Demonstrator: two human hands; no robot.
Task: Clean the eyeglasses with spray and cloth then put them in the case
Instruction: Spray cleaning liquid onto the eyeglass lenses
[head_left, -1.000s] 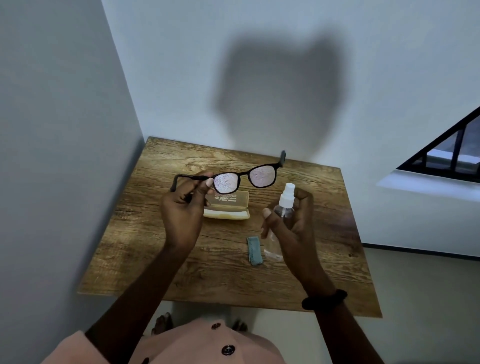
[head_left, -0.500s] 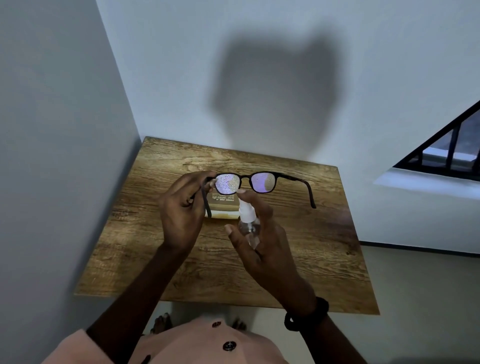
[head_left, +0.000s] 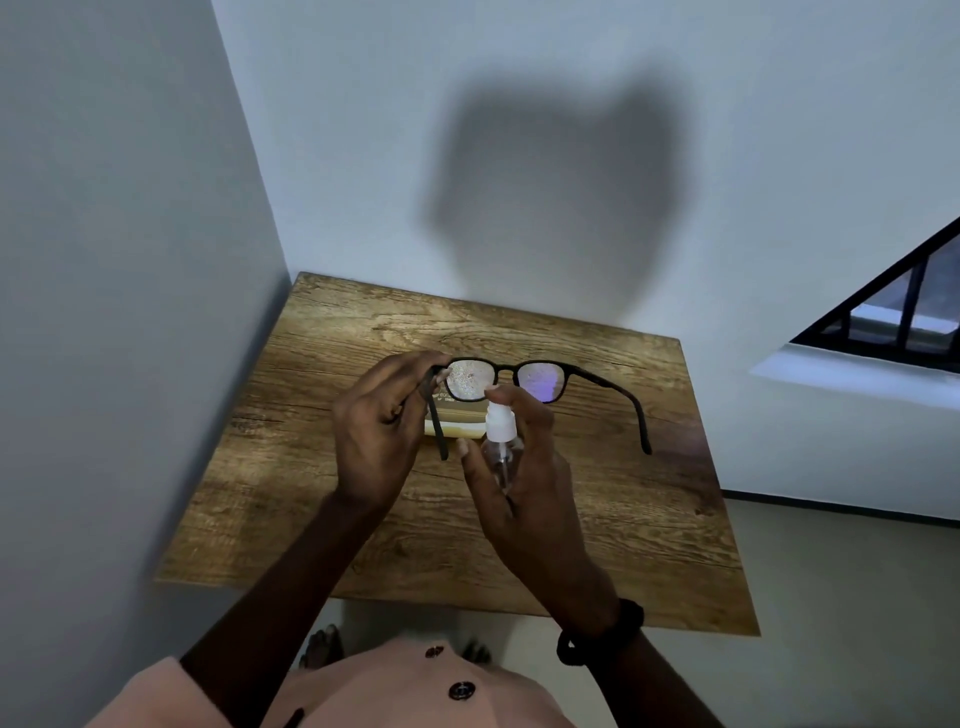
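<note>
Black-framed eyeglasses (head_left: 540, 380) hang above the wooden table (head_left: 322, 483), temples unfolded and pointing toward me. My left hand (head_left: 376, 431) pinches the frame at its left hinge. The left lens is speckled with droplets. My right hand (head_left: 524, 467) grips a small clear spray bottle (head_left: 500, 441) with a white nozzle, its index finger on top of the nozzle, just below the lenses. The open beige case (head_left: 460, 420) lies on the table, mostly hidden behind both hands. The cloth is hidden.
The table sits in a corner, with a wall along its left side and another behind it. A barred window (head_left: 898, 317) is at the right. Bare feet show on the floor under the table's near edge.
The glasses were turned so the temples now point toward me. My right hand brought the bottle up and left, close under the lenses, covering the cloth.
</note>
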